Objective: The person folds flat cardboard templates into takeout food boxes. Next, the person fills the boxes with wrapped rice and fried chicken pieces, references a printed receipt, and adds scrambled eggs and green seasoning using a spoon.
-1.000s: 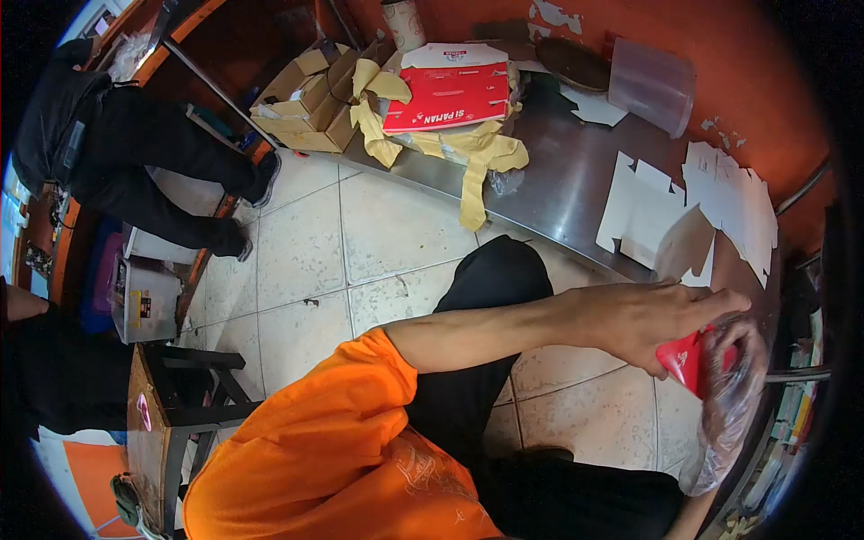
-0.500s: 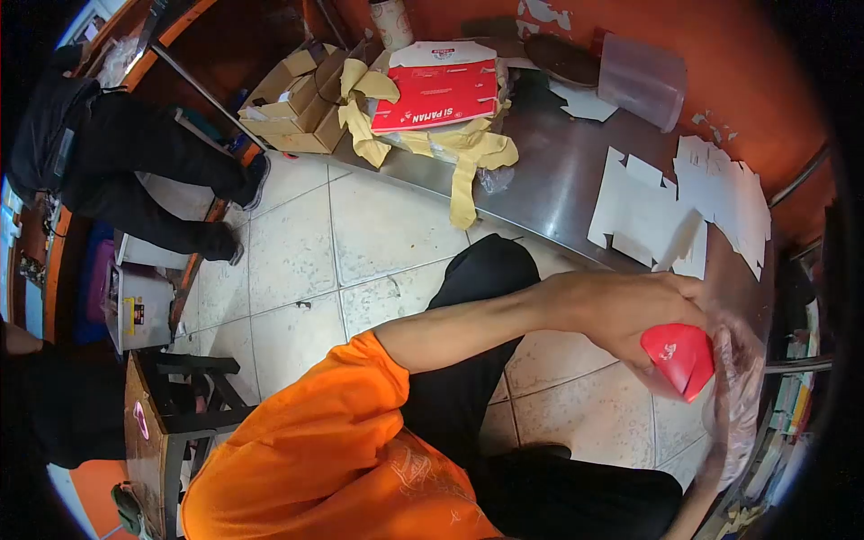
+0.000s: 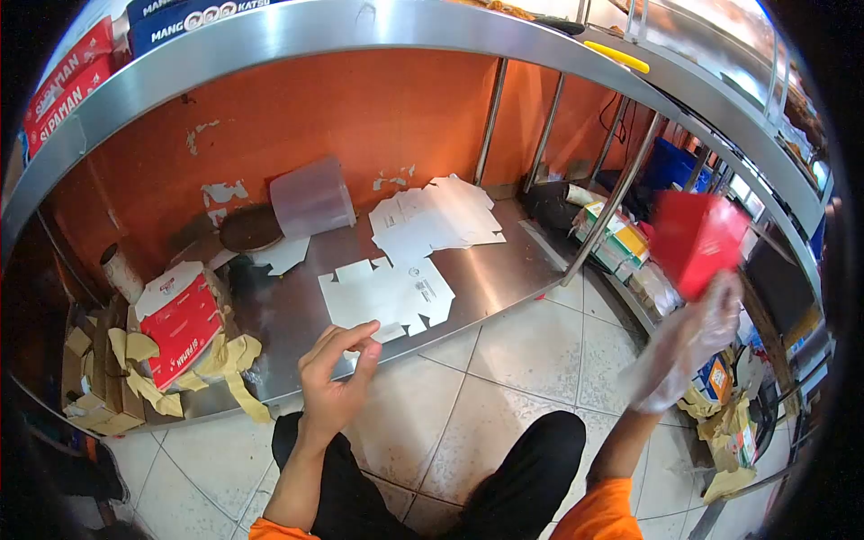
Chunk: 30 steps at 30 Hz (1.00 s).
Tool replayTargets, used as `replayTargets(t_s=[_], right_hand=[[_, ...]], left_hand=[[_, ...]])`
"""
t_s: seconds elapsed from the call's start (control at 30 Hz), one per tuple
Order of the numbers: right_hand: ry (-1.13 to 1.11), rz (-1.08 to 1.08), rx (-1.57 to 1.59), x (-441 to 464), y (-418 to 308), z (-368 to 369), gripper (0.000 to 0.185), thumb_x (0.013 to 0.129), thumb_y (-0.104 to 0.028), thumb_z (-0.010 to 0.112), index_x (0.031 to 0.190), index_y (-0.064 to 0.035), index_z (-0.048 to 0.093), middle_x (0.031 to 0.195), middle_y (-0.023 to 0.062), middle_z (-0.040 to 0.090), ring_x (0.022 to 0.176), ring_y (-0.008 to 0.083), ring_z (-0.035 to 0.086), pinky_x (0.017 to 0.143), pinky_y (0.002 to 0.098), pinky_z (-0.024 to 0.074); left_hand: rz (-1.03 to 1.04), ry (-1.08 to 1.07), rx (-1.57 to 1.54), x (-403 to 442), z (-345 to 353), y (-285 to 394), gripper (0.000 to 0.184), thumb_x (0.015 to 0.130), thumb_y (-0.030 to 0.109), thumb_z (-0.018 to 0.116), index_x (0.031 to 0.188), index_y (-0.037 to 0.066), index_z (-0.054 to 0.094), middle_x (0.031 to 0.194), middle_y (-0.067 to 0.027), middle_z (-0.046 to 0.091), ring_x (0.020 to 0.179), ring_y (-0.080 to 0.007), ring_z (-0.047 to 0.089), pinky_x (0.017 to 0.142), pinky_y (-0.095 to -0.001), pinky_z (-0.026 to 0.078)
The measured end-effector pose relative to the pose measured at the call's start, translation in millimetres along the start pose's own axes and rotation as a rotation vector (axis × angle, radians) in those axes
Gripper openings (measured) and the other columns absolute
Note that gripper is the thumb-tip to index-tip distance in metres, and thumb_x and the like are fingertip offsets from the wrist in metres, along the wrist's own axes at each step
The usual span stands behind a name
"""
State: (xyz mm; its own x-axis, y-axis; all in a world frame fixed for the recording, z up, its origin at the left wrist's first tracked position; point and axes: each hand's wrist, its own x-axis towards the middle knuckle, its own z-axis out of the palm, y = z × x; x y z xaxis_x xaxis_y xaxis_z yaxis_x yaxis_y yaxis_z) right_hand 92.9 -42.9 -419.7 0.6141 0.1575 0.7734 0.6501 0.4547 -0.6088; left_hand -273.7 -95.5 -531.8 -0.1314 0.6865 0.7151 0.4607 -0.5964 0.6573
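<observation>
Orange wall point(image 3: 324, 117) w/ patches of peeling paint backs the far side, and a steel lower shelf point(image 3: 490, 279) runs along it above pale floor tiles point(image 3: 531, 351). Your R hand point(image 3: 688, 335), in a clear plastic glove, is up on the right — fingers grasping the red carton point(image 3: 697, 243) by its lower edge, though blur hides the exact grip. That carton is in the air, in front of the packs point(image 3: 621, 245) stacked at far right. Your L hand point(image 3: 333, 382) is bare, nothing in it: thumb and index apart, other fingers loosely curled. It's by the shelf's near edge, its index tip overlapping the near white sheet point(image 3: 387, 292) in view; can't tell if they touch.

Behind that sheet, more white sheets point(image 3: 436, 214) lie flat, w/ a translucent tub point(image 3: 310, 198) on its side to their left and a brown round tray point(image 3: 250, 229) just beyond. At far left of the shelf: red SI PAMAN flats point(image 3: 180, 337) w/ torn yellow paper point(image 3: 238, 355) around them, next to cardboard boxes point(image 3: 108, 405) and a patterned cup point(image 3: 121, 274). Upper shelf point(image 3: 360, 31) holds red boxes point(image 3: 72, 94) and blue boxes point(image 3: 202, 22) at left — plus a yellow-handled item point(image 3: 616, 57) toward the right.
</observation>
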Motion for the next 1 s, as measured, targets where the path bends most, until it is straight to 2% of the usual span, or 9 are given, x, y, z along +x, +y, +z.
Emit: replayTargets(t_s=[0.1, 0.2, 0.3, 0.43, 0.57, 0.7, 0.8, 0.87, 1.0], right_hand=[[0.229, -0.812, -0.496, 63.3, -18.3, 23.4, 0.031, 0.091, -0.017, 0.061, 0.118, -0.0006, 0.06, 0.109, 0.0192, 0.064, 0.1, 0.0305, 0.063, 0.088, 0.036, 0.049], [-0.213, -0.976, -0.307, 106.6, -39.5, 86.7, 0.03, 0.092, -0.017, 0.06, 0.118, -0.0008, 0.06, 0.109, 0.0191, 0.064, 0.099, 0.0296, 0.063, 0.088, 0.036, 0.0498], [-0.552, -0.977, -0.293, 130.7, -44.2, 150.7, 0.03, 0.093, -0.018, 0.058, 0.117, -0.001, 0.059, 0.109, 0.0191, 0.064, 0.098, 0.0288, 0.063, 0.088, 0.0361, 0.0505], [-0.652, -1.007, -0.103, 166.9, -62.6, 210.1, 0.029, 0.094, -0.018, 0.056, 0.117, -0.0013, 0.058, 0.108, 0.019, 0.064, 0.097, 0.0277, 0.063, 0.087, 0.0362, 0.0516], [-0.624, -1.057, 0.684, 176.4, -105.3, 213.1, 0.028, 0.094, -0.019, 0.054, 0.116, -0.0016, 0.057, 0.107, 0.0188, 0.064, 0.096, 0.0265, 0.064, 0.087, 0.0363, 0.0526], [-0.88, -0.844, 0.328, 19.4, -98.7, 116.5, 0.026, 0.097, -0.025, 0.048, 0.106, -0.003, 0.057, 0.102, 0.0156, 0.062, 0.095, 0.0265, 0.061, 0.088, 0.0377, 0.049], [-1.455, -0.686, 0.23, -89.4, -80.9, 64.1, 0.029, 0.099, -0.03, 0.044, 0.099, -0.004, 0.058, 0.098, 0.0131, 0.061, 0.094, 0.0264, 0.059, 0.088, 0.0388, 0.0462], [-1.765, -0.593, 0.179, -133.3, -69.0, 42.8, 0.033, 0.1, -0.033, 0.042, 0.094, -0.0047, 0.058, 0.096, 0.0115, 0.06, 0.093, 0.0264, 0.058, 0.089, 0.0395, 0.0444], [-1.938, -0.466, 0.101, -159.5, -56.8, 34.3, 0.044, 0.101, -0.039, 0.038, 0.084, -0.0046, 0.058, 0.088, 0.0101, 0.059, 0.088, 0.028, 0.056, 0.087, 0.0406, 0.0427]], left_hand=[[-0.021, -0.075, 0.014, -1.7, 0.8, 5.3, 0.018, 0.085, -0.001, 0.064, 0.102, -0.002, 0.069, 0.077, -0.0093, 0.067, 0.071, -0.0142, 0.061, 0.067, -0.0262, 0.046], [-0.025, -0.082, 0.002, -0.9, 2.0, 5.5, 0.013, 0.085, 0.003, 0.066, 0.098, 0.0, 0.071, 0.078, -0.0095, 0.068, 0.067, -0.0153, 0.062, 0.064, -0.0274, 0.047], [-0.044, -0.057, -0.033, -6.0, -0.4, -4.7, 0.014, 0.089, 0.01, 0.064, 0.099, 0.003, 0.072, 0.082, -0.0111, 0.069, 0.068, -0.0169, 0.063, 0.066, -0.0282, 0.049], [-0.19, -0.039, 0.014, -10.5, -43.9, -24.0, 0.017, 0.093, 0.01, 0.059, 0.101, 0.0, 0.069, 0.083, -0.0101, 0.069, 0.075, -0.0141, 0.064, 0.069, -0.0285, 0.05], [-0.212, 0.135, 0.212, -22.5, -116.7, -99.5, 0.018, 0.093, 0.001, 0.048, 0.096, -0.002, 0.066, 0.085, -0.0099, 0.069, 0.079, -0.0148, 0.066, 0.072, -0.0302, 0.052], [-0.254, 0.278, 0.581, -33.0, -223.0, -232.8, 0.019, 0.084, -0.003, 0.048, 0.09, -0.003, 0.066, 0.082, -0.0184, 0.069, 0.079, -0.0239, 0.069, 0.07, -0.0339, 0.052], [-0.528, 0.268, 0.706, -23.2, -282.1, -312.0, 0.016, 0.082, 0.01, 0.06, 0.088, -0.003, 0.068, 0.084, -0.0209, 0.068, 0.082, -0.0289, 0.068, 0.072, -0.0377, 0.052], [-0.827, -0.027, 0.933, -10.3, -299.7, -353.1, 0.041, 0.075, 0.036, 0.072, 0.09, -0.002, 0.07, 0.09, -0.0218, 0.069, 0.088, -0.0318, 0.067, 0.077, -0.0402, 0.051], [-0.989, -0.258, 0.92, 3.0, -305.5, -388.0, 0.079, 0.059, 0.07, 0.074, 0.096, -0.001, 0.072, 0.104, -0.02, 0.069, 0.102, -0.0297, 0.065, 0.083, -0.0388, 0.05]])
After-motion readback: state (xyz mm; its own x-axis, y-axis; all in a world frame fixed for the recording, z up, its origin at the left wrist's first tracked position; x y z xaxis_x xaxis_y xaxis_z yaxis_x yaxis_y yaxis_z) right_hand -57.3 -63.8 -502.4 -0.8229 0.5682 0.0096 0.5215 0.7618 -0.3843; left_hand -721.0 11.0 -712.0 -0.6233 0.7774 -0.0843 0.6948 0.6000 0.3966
